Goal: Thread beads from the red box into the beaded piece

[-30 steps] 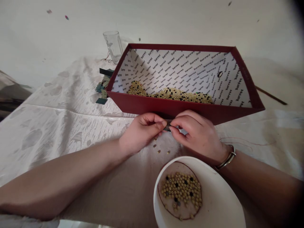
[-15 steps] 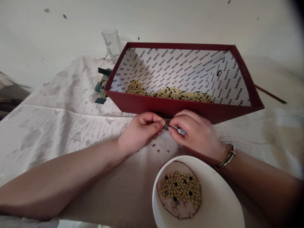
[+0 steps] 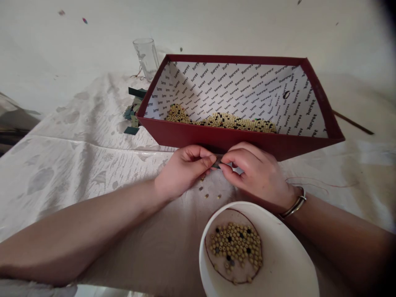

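Observation:
In front of the red box, my left hand (image 3: 185,170) pinches a small, dark, flat piece (image 3: 217,162) between thumb and forefinger. The fingers of my right hand (image 3: 258,170) are closed at the other end of this piece; its thumb and forefinger tips meet there, and what lies between them is too small to make out. A few loose beads (image 3: 206,196) lie on the cloth just below the hands. Nearer to me stands a white bowl (image 3: 291,255), with many cream and several black beads (image 3: 236,241) at its bottom.
The dark red box (image 3: 185,134) holds a heap of strung-looking beads (image 3: 229,120). Left of it are green card strips (image 3: 132,113) and a clear glass (image 3: 147,57). A thin stick (image 3: 352,122) juts out at right, and red thread (image 3: 321,182) lies on the tablecloth (image 3: 93,165).
Hardly anything differs. Both hands keep their pinch on the small dark piece in the same place, and the view has shifted very slightly.

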A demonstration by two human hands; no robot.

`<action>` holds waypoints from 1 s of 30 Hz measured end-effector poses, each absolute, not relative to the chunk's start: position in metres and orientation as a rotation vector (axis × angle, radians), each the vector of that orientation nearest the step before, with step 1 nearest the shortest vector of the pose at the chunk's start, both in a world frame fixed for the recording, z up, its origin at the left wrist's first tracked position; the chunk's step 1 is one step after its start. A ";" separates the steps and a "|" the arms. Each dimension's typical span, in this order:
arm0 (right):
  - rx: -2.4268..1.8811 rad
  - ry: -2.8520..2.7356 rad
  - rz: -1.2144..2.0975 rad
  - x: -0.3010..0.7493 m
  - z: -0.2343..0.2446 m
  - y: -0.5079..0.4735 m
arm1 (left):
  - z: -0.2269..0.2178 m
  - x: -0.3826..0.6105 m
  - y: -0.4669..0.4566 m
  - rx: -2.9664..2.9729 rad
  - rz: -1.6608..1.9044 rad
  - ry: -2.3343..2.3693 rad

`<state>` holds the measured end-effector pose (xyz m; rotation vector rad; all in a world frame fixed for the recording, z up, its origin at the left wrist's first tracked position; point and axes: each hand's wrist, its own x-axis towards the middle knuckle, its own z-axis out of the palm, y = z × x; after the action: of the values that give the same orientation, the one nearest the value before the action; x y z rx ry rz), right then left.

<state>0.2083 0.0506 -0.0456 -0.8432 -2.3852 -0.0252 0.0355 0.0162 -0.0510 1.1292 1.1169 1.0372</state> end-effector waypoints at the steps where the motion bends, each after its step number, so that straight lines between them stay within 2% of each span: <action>1: -0.845 -2.384 -0.023 0.209 -0.046 0.051 | -0.051 0.036 0.016 1.120 1.041 1.115; 13: -0.873 -2.370 0.089 0.211 -0.045 0.050 | -0.049 0.035 0.016 1.111 1.038 1.099; 30: -0.852 -2.345 0.078 0.210 -0.047 0.051 | -0.050 0.035 0.017 1.153 1.021 1.125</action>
<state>0.2097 0.0508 -0.0475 -0.8518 -2.3454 0.0778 0.0352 0.0166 -0.0498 1.1530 1.1246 1.0208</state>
